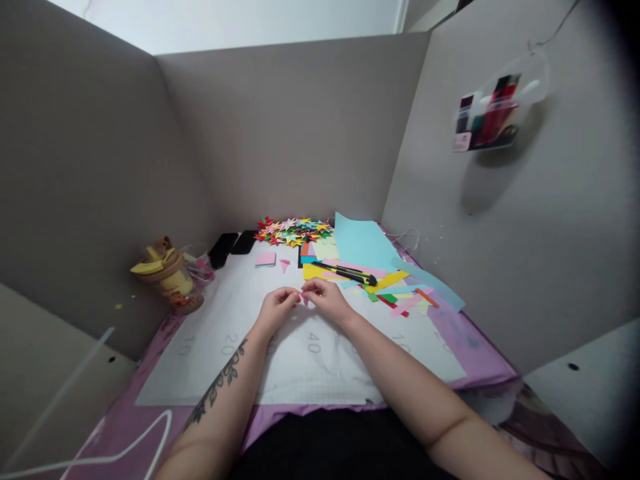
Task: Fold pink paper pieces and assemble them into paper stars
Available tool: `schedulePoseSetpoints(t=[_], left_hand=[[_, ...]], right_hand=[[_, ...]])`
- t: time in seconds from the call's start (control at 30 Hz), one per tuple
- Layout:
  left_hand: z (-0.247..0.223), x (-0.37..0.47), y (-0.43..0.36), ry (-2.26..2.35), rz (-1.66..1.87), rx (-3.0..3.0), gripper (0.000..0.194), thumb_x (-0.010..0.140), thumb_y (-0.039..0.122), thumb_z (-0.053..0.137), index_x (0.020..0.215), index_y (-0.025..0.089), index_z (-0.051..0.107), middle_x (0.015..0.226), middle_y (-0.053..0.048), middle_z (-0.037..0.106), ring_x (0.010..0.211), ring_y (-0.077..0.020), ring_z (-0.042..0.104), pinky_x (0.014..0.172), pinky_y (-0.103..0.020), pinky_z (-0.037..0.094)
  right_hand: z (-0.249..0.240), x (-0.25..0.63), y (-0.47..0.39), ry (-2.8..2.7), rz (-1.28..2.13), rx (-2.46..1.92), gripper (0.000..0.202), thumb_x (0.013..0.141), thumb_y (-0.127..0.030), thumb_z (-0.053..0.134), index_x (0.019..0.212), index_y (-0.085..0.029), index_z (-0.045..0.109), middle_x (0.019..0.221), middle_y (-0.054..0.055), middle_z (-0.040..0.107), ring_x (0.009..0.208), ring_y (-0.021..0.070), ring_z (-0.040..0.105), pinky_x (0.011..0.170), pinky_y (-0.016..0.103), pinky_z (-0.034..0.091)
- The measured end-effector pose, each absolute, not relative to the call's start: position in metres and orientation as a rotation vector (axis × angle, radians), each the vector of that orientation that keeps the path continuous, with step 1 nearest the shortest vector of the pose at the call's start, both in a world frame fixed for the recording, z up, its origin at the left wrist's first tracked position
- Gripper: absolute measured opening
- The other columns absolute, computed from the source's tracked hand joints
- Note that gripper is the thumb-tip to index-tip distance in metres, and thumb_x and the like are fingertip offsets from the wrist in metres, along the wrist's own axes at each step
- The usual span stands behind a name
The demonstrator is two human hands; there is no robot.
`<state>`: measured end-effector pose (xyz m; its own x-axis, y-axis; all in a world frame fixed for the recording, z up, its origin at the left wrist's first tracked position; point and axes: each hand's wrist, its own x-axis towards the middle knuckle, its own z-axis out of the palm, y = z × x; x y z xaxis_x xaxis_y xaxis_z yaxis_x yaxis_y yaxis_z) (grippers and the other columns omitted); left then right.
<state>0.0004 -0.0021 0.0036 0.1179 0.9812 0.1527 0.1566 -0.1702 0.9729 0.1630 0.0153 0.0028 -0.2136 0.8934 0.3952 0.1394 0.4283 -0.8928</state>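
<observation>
Far to the left of the hands stands a cup [176, 277], apparently kept aside so the working space stays free. Beyond the left hand, a small stack of square paper [265, 260] lies within easy reach, and just right of it sits a folded pink piece [285, 265]. A heap of paper stars [293, 231] rests farther off against the partition, probably to save them from being crushed. The left hand [279, 308] and the right hand [327, 299] both pinch a small pink paper [305, 299] between thumb and fingers, close together, likely because fine folds need both sets of fingertips. That paper is directly between the hands, above the bench; its visible part seems to point down towards the wearer, but fingers hide too much to tell its long axis. Beyond the right hand lie a cutter [345, 272] and, farther right, loose paper strips [393, 293]
</observation>
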Motion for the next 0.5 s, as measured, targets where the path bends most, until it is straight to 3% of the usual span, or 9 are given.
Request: schedulePoseSetpoints(t=[0.5], left_hand=[[0.0016,0.0019,-0.0017,1.217,1.236,1.597,0.022,0.076,0.035,0.055,0.074,0.015,0.063,0.073,-0.003,0.065,0.068,-0.0137,0.057,0.064,-0.023,0.044]], right_hand=[[0.0010,0.1580,0.0131,-1.587,1.002,-0.932,0.012,0.071,-0.021,0.055,0.081,-0.017,0.060,0.072,0.000,0.062,0.065,0.0129,0.059,0.063,0.026,0.046]])
